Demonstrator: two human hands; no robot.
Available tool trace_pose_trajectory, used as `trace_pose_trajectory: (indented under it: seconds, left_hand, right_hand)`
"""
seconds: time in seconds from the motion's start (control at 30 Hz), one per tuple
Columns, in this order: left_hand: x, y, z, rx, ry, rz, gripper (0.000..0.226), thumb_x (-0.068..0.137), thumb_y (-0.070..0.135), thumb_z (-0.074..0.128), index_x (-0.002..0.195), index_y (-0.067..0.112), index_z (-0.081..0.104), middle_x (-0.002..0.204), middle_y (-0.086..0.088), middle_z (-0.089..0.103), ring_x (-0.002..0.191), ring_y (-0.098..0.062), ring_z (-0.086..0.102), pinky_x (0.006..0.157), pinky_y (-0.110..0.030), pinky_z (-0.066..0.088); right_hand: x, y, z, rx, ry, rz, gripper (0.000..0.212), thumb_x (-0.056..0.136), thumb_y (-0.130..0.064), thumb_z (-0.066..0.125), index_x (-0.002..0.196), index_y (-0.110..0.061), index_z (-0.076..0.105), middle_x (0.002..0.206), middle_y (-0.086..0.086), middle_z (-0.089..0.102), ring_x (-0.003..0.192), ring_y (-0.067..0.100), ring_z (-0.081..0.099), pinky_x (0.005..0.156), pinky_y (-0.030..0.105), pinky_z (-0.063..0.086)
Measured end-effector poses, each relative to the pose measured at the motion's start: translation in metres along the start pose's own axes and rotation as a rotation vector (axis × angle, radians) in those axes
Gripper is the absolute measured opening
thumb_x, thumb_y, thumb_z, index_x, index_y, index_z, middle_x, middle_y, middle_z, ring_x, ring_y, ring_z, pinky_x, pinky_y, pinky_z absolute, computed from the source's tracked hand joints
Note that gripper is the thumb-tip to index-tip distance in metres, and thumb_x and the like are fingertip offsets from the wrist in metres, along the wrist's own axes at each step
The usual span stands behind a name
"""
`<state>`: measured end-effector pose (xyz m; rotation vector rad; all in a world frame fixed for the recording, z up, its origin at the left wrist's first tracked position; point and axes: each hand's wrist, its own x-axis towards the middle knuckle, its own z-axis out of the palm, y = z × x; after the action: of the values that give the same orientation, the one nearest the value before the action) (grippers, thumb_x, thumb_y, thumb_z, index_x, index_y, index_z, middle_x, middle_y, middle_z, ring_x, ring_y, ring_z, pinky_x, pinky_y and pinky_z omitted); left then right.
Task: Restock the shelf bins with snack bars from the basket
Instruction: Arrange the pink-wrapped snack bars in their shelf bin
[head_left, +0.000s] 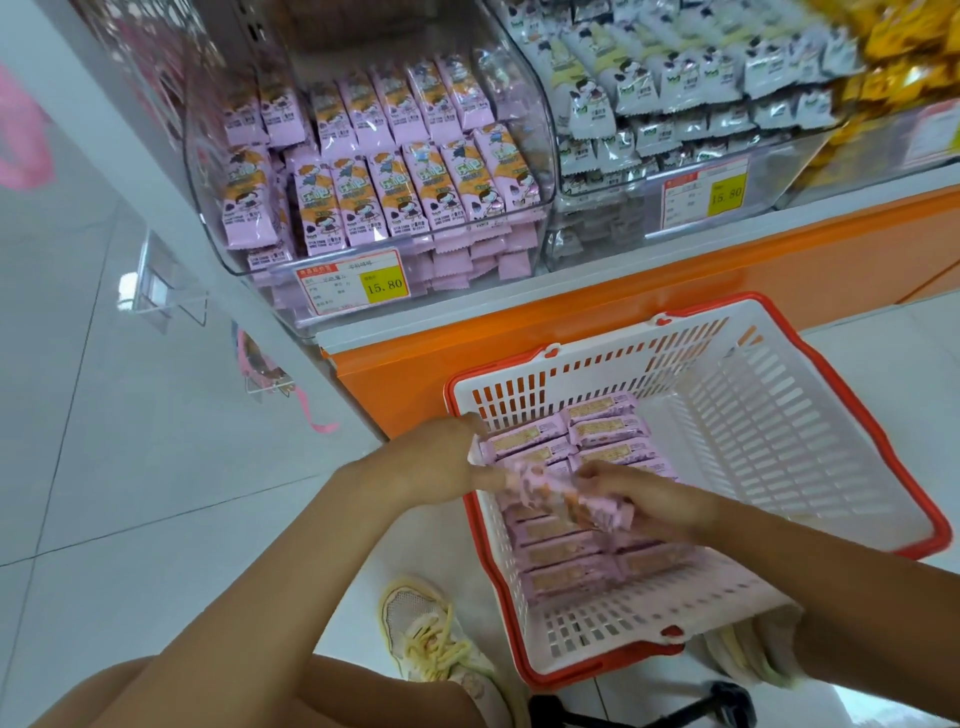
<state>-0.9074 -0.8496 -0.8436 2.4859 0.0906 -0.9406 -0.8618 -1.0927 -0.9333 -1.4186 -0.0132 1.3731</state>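
L hand (441, 462) + R hand (652, 501) clutch blurred bunch of pink snack bars (563, 493) over basket (779, 431), prob. gathering load for shelf bin (218, 208) above.

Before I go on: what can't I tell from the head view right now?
Head view:
Count of held bars between left hand and right hand: motion blur.
Bars in the basket under them: hidden by the hands.
Small print on the price label: too small.
Top-right yellow packs: cut off by frame edge.
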Motion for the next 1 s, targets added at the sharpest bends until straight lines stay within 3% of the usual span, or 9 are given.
trace_pose_trajectory:
  seconds: [0.07, 0.17, 0.3, 0.43, 0.53, 0.63, 0.77, 0.9, 1.0]
  left_hand:
    - [-0.004, 0.004, -0.009, -0.136, 0.088, 0.053, 0.074, 0.081, 0.057, 0.059, 0.143, 0.024, 0.036, 0.14, -0.002, 0.047, 0.115, -0.017, 0.053, 0.092, -0.024, 0.042]
    - [-0.012, 0.017, -0.022, -0.421, 0.152, 0.129, 0.057, 0.079, 0.056, 0.062, 0.129, 0.031, 0.049, 0.118, -0.001, 0.063, 0.075, -0.01, 0.065, 0.063, -0.02, 0.048]
    - [-0.032, 0.029, -0.043, -0.775, 0.197, 0.168, 0.032, 0.083, 0.045, 0.064, 0.111, 0.03, 0.055, 0.103, -0.001, 0.067, 0.062, -0.023, 0.068, 0.046, -0.019, 0.046]
    - [-0.054, 0.033, -0.06, -0.961, 0.228, 0.238, 0.055, 0.071, 0.052, 0.062, 0.116, 0.023, 0.054, 0.099, -0.002, 0.067, 0.061, -0.021, 0.066, 0.046, -0.021, 0.048]
    - [-0.067, 0.033, -0.068, -0.988, 0.348, 0.274, 0.057, 0.065, 0.048, 0.066, 0.112, 0.019, 0.057, 0.085, -0.002, 0.07, 0.061, -0.02, 0.064, 0.043, -0.02, 0.044]
    - [-0.073, 0.026, -0.079, -1.055, 0.433, 0.259, 0.044, 0.067, 0.039, 0.069, 0.099, 0.009, 0.064, 0.067, -0.001, 0.066, 0.051, -0.016, 0.056, 0.04, -0.017, 0.04]
    - [-0.081, 0.018, -0.09, -1.131, 0.363, 0.265, 0.036, 0.066, 0.039, 0.069, 0.078, 0.005, 0.066, 0.057, -0.007, 0.06, 0.039, -0.009, 0.048, 0.037, -0.015, 0.041]
    - [-0.085, 0.011, -0.099, -1.148, 0.474, 0.235, 0.051, 0.066, 0.042, 0.069, 0.092, -0.001, 0.065, 0.067, -0.007, 0.066, 0.041, -0.01, 0.051, 0.04, -0.015, 0.042]
    - [-0.087, 0.007, -0.104, -1.233, 0.592, 0.216, 0.047, 0.065, 0.04, 0.071, 0.092, 0.002, 0.066, 0.068, 0.002, 0.067, 0.043, -0.009, 0.055, 0.042, -0.016, 0.046]
  right_hand:
    - [-0.014, -0.021, 0.004, 0.481, -0.095, 0.025, 0.042, 0.089, -0.019, 0.056, 0.125, 0.003, 0.053, 0.112, 0.016, 0.068, 0.089, 0.022, 0.07, 0.067, 0.029, 0.056]
    - [-0.025, -0.038, 0.008, 0.709, -0.193, -0.022, 0.069, 0.072, -0.015, 0.076, 0.134, 0.002, 0.051, 0.125, 0.025, 0.058, 0.094, 0.037, 0.066, 0.067, 0.039, 0.056]
    - [-0.042, -0.072, 0.025, 0.658, -0.297, -0.138, 0.07, 0.068, -0.019, 0.079, 0.131, 0.001, 0.056, 0.13, 0.028, 0.053, 0.108, 0.039, 0.057, 0.075, 0.043, 0.051]
    - [-0.053, -0.111, 0.047, 0.658, -0.532, -0.219, 0.047, 0.09, -0.021, 0.055, 0.131, 0.002, 0.054, 0.129, 0.029, 0.055, 0.109, 0.036, 0.062, 0.082, 0.042, 0.049]
    - [-0.054, -0.137, 0.06, 0.57, -0.611, -0.274, 0.049, 0.097, -0.024, 0.038, 0.14, -0.001, 0.044, 0.135, 0.026, 0.049, 0.121, 0.031, 0.054, 0.088, 0.038, 0.047]
    - [-0.057, -0.156, 0.068, 0.495, -0.584, -0.234, 0.045, 0.097, -0.022, 0.042, 0.135, 0.001, 0.05, 0.131, 0.028, 0.053, 0.113, 0.034, 0.058, 0.094, 0.041, 0.047]
    - [-0.057, -0.174, 0.07, 0.348, -0.47, -0.203, 0.041, 0.079, -0.024, 0.07, 0.116, -0.005, 0.068, 0.115, 0.021, 0.066, 0.096, 0.034, 0.067, 0.083, 0.043, 0.055]
    - [-0.061, -0.194, 0.078, 0.212, -0.43, -0.224, 0.041, 0.084, -0.035, 0.064, 0.118, -0.013, 0.069, 0.12, 0.016, 0.065, 0.106, 0.035, 0.065, 0.094, 0.044, 0.05]
    - [-0.067, -0.208, 0.084, 0.046, -0.178, -0.4, 0.056, 0.066, -0.046, 0.081, 0.116, -0.023, 0.069, 0.125, 0.012, 0.064, 0.108, 0.032, 0.065, 0.088, 0.045, 0.055]
